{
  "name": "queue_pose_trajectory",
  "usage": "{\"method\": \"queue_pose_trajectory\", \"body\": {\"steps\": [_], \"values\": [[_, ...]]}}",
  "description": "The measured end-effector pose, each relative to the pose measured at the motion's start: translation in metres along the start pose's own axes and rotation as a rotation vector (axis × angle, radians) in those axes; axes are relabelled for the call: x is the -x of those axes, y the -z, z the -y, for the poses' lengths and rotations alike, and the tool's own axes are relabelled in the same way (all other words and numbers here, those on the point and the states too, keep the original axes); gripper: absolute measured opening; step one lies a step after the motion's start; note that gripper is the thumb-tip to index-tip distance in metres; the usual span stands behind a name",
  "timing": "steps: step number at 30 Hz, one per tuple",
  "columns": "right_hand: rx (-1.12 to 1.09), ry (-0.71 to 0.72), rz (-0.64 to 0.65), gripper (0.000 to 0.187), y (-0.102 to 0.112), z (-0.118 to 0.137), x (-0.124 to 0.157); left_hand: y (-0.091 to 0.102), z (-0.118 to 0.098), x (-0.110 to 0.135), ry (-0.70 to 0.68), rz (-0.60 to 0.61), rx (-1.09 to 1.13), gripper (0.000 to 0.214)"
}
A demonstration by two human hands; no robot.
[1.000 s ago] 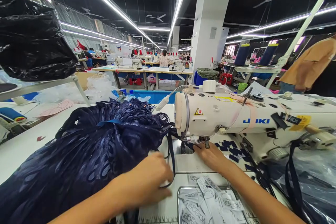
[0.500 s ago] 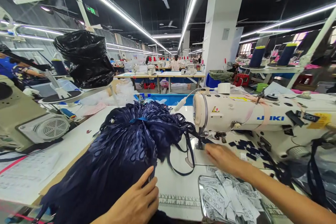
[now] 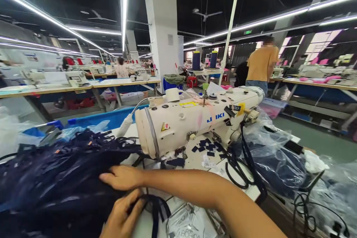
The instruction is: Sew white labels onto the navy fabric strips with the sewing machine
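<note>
A big heap of navy lace garment [image 3: 55, 178] fills the lower left of the table. My right hand [image 3: 119, 177] reaches across from the right and lies on the heap's near edge, fingers stretched out flat. Just below it, my left hand [image 3: 122, 215] has its fingers curled on a thin navy strap [image 3: 156, 208] that loops down from the garment. Behind the hands stands a cream sewing machine [image 3: 195, 119]. Several small navy fabric pieces [image 3: 203, 148] lie on its bed. A metal tray of white labels [image 3: 189, 225] sits at the bottom edge.
Clear plastic bags of dark fabric [image 3: 273, 156] and black cables lie to the machine's right. A blue bin [image 3: 103, 117] stands behind the table. A person in an orange shirt [image 3: 260, 63] stands at the back right. Thread cones [image 3: 196, 60] and more sewing tables are farther off.
The view has swung to the right. My right hand left the needle area and crossed left onto the garment. My left hand moved off the heap and curled on the strap.
</note>
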State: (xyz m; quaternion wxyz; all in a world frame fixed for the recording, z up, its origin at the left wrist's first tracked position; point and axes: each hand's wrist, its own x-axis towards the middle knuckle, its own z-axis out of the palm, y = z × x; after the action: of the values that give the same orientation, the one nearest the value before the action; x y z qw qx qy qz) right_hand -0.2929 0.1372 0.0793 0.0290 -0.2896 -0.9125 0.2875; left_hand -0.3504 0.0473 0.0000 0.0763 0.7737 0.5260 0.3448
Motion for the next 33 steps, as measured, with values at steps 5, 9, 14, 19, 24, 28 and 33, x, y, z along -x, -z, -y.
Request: {"method": "queue_pose_trajectory", "body": {"steps": [5,9,14,19,24,28,33], "values": [[0.006,0.258,0.040,0.035,0.014,-0.021,0.078,0.002,0.026,-0.031,-0.131,0.055,-0.018,0.023],[0.139,0.263,-0.175,0.029,0.029,-0.068,0.165,0.006,0.010,-0.044,-0.110,0.159,-0.083,0.025],[0.499,-0.295,-0.270,0.017,0.058,-0.141,0.208,-0.005,-0.027,-0.055,-0.065,0.250,-0.169,0.025],[0.495,-0.393,-0.295,0.009,0.062,-0.168,0.201,-0.010,-0.062,-0.064,0.014,0.247,-0.249,0.025],[0.386,-0.390,-0.286,0.009,0.060,-0.168,0.194,-0.012,-0.086,-0.065,0.115,0.245,-0.231,0.018],[0.308,-0.339,-0.393,0.011,0.061,-0.165,0.202,-0.018,-0.083,-0.060,0.296,0.095,0.045,0.018],[0.006,-0.175,-0.681,0.007,0.048,-0.154,0.221,-0.014,-0.076,-0.051,0.665,0.058,0.642,0.034]]}}
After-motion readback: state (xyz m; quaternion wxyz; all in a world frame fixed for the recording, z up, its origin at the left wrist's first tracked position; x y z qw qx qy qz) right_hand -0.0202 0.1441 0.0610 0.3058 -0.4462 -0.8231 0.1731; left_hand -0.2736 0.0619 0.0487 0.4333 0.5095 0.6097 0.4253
